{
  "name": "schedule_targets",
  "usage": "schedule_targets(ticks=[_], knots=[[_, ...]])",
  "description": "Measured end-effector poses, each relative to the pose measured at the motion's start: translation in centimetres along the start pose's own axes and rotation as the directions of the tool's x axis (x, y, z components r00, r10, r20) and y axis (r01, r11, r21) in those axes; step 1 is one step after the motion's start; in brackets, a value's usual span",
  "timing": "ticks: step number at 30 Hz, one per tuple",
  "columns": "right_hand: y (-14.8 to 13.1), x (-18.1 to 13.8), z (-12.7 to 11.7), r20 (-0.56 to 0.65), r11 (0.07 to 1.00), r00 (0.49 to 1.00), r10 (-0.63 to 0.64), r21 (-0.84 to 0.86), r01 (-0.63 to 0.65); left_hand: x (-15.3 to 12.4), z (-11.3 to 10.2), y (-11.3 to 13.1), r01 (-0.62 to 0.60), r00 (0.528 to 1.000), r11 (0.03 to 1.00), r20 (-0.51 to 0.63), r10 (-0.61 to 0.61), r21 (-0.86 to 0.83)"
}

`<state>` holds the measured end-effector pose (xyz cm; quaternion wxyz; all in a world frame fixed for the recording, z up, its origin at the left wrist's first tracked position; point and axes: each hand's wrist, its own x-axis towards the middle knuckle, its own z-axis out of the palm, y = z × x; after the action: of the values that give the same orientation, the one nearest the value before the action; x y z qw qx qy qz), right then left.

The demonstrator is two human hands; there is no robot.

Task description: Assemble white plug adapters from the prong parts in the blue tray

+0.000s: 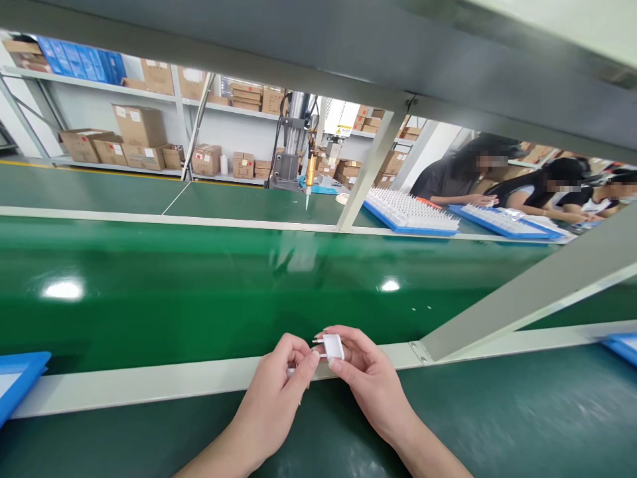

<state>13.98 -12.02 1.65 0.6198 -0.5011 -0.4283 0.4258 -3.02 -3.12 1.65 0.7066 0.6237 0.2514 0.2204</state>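
Both hands, left hand [283, 372] and right hand [363, 368], grip white plug [332, 346]; no legible writing on it.

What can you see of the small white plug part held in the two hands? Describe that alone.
The white plug part is small, blocky with rounded corners, apparently plastic, with two thin metal pins pointing left. It is held above the pale rail at the green conveyor's edge, pinched between the fingertips of the left hand and right hand.

Two hands [286, 385] [365, 372], one white plug [332, 346], four blue trays [411, 216] [502, 222] [20, 378] [622, 345], three co-workers [458, 176]
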Motion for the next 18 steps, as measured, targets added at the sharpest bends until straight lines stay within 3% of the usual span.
schedule_targets(ticks=[6,18], knots=[[-0.3,0.1,0.3,0.018,0.999,1.000,0.000,-0.040,0.000,0.0,-0.1,0.2,-0.070,0.997,0.991,0.045,0.065,0.117],[0.2,-0.5,0.4,0.038,0.991,0.999,-0.008,-0.133,0.013,1.7,0.8,-1.5,-0.095,0.995,0.995,0.018,0.094,0.027]])
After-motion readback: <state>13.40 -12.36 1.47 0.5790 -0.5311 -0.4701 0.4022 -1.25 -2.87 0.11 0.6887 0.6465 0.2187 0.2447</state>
